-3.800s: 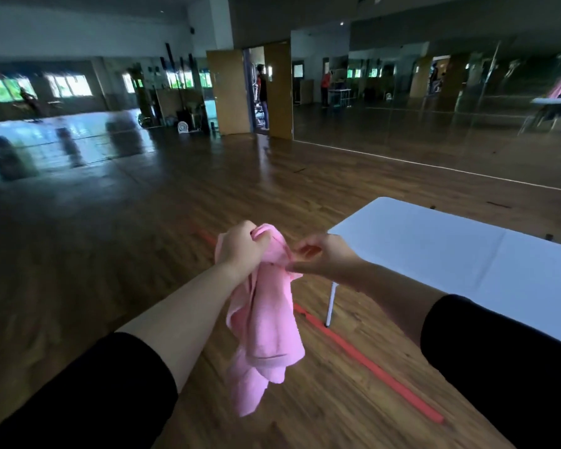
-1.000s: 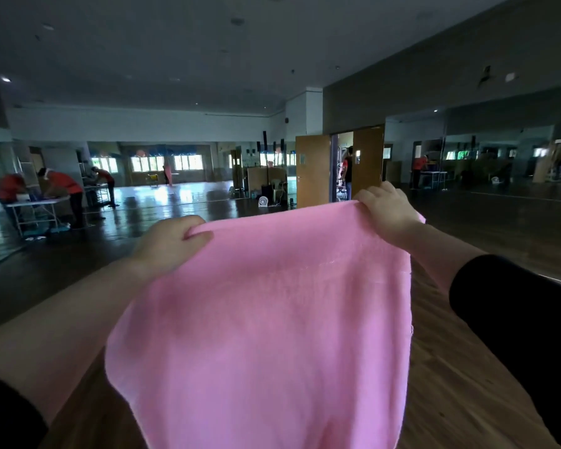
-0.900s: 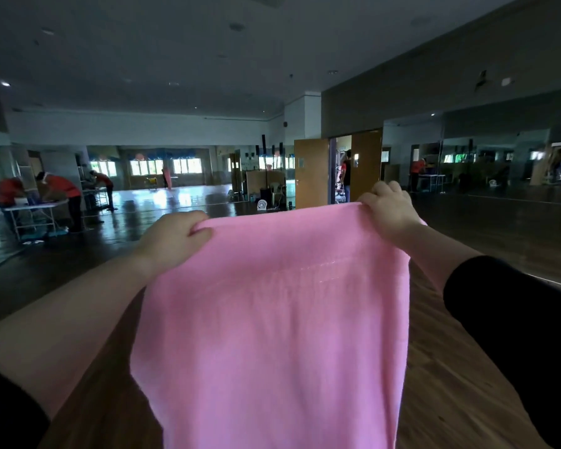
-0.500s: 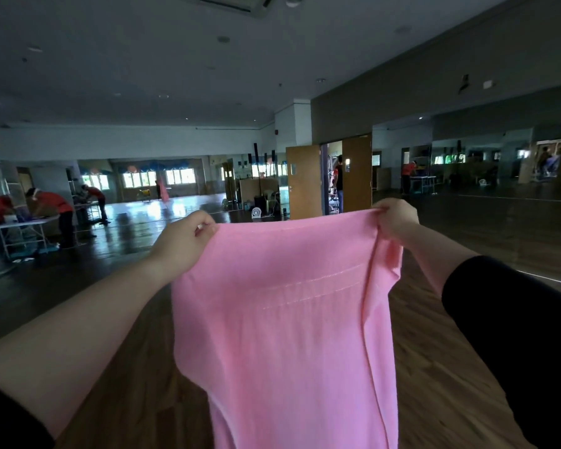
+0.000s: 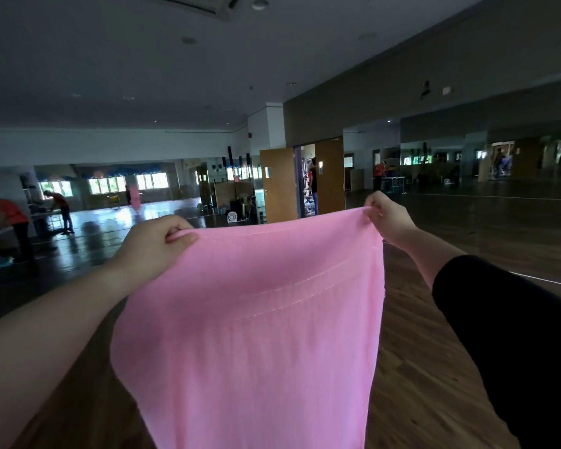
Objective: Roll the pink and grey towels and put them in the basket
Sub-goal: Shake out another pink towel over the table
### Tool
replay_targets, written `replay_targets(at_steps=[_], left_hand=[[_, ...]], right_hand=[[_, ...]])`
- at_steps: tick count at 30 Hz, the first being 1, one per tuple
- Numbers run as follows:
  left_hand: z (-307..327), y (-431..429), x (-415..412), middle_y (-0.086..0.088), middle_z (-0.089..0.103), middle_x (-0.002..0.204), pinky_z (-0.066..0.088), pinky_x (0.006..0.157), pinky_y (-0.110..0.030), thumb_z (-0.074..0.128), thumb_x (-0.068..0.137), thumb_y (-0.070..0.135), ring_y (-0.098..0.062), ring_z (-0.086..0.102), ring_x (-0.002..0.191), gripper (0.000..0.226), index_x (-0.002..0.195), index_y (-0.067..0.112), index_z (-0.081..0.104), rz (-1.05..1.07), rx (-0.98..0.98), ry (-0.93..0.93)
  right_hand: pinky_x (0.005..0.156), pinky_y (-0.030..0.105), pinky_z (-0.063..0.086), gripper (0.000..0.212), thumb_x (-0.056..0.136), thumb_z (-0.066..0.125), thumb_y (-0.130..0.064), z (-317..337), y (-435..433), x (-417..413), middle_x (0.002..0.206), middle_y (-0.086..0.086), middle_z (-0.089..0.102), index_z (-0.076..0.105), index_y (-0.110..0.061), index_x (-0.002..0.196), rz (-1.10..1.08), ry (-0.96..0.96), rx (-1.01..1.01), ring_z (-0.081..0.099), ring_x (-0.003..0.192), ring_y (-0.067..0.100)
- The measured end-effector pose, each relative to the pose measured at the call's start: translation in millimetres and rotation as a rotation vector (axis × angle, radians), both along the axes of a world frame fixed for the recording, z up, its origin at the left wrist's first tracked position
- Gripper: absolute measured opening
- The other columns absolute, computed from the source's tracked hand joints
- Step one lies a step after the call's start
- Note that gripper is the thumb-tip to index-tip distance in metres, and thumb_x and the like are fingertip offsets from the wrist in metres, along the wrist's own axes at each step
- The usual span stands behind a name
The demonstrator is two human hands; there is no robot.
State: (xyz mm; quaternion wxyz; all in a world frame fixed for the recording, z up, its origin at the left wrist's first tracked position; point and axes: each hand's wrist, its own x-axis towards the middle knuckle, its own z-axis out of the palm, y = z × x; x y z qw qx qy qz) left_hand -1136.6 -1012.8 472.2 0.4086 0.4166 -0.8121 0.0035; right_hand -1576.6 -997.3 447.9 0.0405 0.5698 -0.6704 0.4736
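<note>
At 12 o'clock, the pink towel [image 5: 256, 319] hangs limp, light — left hand [image 5: 149, 244] and right hand [image 5: 386, 218] pinch its 2 top corners.

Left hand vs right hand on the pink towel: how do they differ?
The left hand sits lower than the right hand. The left hand's thumb lies flat along the pink towel's top edge; the right hand bunches its corner in curled fingers. The left arm shows bare; the right wears a black sleeve. Both grip the top edge, the towel hanging spread between them.
</note>
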Motion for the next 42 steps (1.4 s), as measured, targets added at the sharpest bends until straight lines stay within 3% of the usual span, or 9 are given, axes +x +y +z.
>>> replay_targets(at_steps=[5, 7, 11, 15, 23, 28, 32, 36, 42], left_hand=[[9.0, 11.4, -32.3, 0.004, 0.064, 0.076, 0.038, 0.061, -0.016, 0.063, 0.091, 0.030, -0.008, 0.057, 0.073, 0.007, 0.085, 0.028, 0.065, -0.004, -0.034, 0.059], [11.4, 17.0, -43.4, 0.003, 0.063, 0.075, 0.037, 0.059, -0.013, 0.064, 0.090, 0.029, -0.005, 0.055, 0.070, 0.006, 0.084, 0.028, 0.066, -0.013, -0.029, 0.079], [8.3, 33.0, -68.4, 0.003, 0.063, 0.076, 0.040, 0.061, -0.018, 0.066, 0.089, 0.030, -0.007, 0.056, 0.071, 0.004, 0.085, 0.029, 0.067, -0.052, -0.018, 0.084], [4.8, 61.8, -99.4, 0.004, 0.065, 0.080, 0.037, 0.059, -0.008, 0.066, 0.089, 0.028, -0.006, 0.058, 0.075, 0.005, 0.091, 0.025, 0.069, -0.113, -0.063, 0.064], [2.4, 140.5, -157.7, 0.000, 0.065, 0.079, 0.037, 0.057, -0.008, 0.065, 0.089, 0.023, -0.008, 0.056, 0.076, 0.004, 0.092, 0.024, 0.068, -0.263, -0.058, 0.126], [-3.6, 209.1, -183.6, 0.001, 0.066, 0.078, 0.045, 0.065, -0.026, 0.065, 0.089, 0.024, -0.010, 0.057, 0.075, 0.004, 0.089, 0.026, 0.068, -0.335, -0.062, 0.117], [-17.5, 276.6, -203.3, 0.004, 0.061, 0.066, 0.036, 0.055, -0.010, 0.066, 0.089, 0.023, -0.005, 0.053, 0.061, 0.008, 0.083, 0.028, 0.066, -0.422, -0.056, 0.137], [-36.3, 349.8, -218.0, 0.007, 0.058, 0.061, 0.034, 0.053, -0.009, 0.068, 0.087, 0.022, -0.003, 0.051, 0.057, 0.010, 0.080, 0.028, 0.066, -0.446, -0.063, 0.162], [-56.0, 445.3, -228.6, 0.018, 0.060, 0.068, 0.034, 0.054, -0.009, 0.067, 0.087, 0.023, -0.001, 0.055, 0.060, 0.010, 0.081, 0.031, 0.065, -0.411, -0.048, 0.141]], right_hand=[[0.077, 0.039, 0.052, 0.007, 0.102, 0.038, -0.023, 9.0, 12.1, -31.8, 0.104, 0.004, 0.058, 0.045, -0.024, 0.104, -0.049, 0.137, -0.015, 0.057, 0.091, 0.022], [0.078, 0.044, 0.051, 0.007, 0.103, 0.036, -0.024, 9.5, 21.2, -44.1, 0.104, 0.005, 0.057, 0.043, -0.026, 0.105, -0.072, 0.188, -0.011, 0.056, 0.090, 0.024], [0.075, 0.041, 0.049, 0.009, 0.104, 0.034, -0.022, 6.3, 45.6, -69.8, 0.102, 0.007, 0.057, 0.042, -0.023, 0.107, -0.107, 0.214, 0.008, 0.055, 0.089, 0.024], [0.080, 0.046, 0.052, 0.010, 0.103, 0.034, -0.023, 4.2, 77.0, -95.8, 0.102, 0.009, 0.059, 0.042, -0.023, 0.107, -0.154, 0.187, 0.011, 0.057, 0.090, 0.026], [0.061, 0.030, 0.033, 0.017, 0.103, 0.036, -0.022, 2.6, 163.0, -138.0, 0.097, 0.007, 0.052, 0.045, -0.014, 0.115, -0.238, 0.072, -0.062, 0.050, 0.083, 0.024], [0.062, 0.031, 0.034, 0.020, 0.103, 0.035, -0.022, -2.6, 245.6, -161.2, 0.094, 0.009, 0.052, 0.044, -0.012, 0.118, -0.321, 0.064, -0.048, 0.050, 0.082, 0.027], [0.057, 0.031, 0.030, 0.019, 0.102, 0.037, -0.019, -16.6, 325.9, -176.2, 0.090, 0.010, 0.051, 0.045, -0.012, 0.118, -0.398, 0.053, -0.044, 0.050, 0.080, 0.028], [0.065, 0.032, 0.033, 0.019, 0.102, 0.037, -0.021, -31.8, 401.6, -188.6, 0.090, 0.011, 0.051, 0.046, -0.011, 0.116, -0.425, 0.044, -0.012, 0.050, 0.082, 0.028], [0.062, 0.030, 0.029, 0.020, 0.102, 0.038, -0.022, -51.7, 491.9, -200.4, 0.093, 0.012, 0.051, 0.047, -0.011, 0.116, -0.402, 0.007, 0.017, 0.048, 0.083, 0.026]])
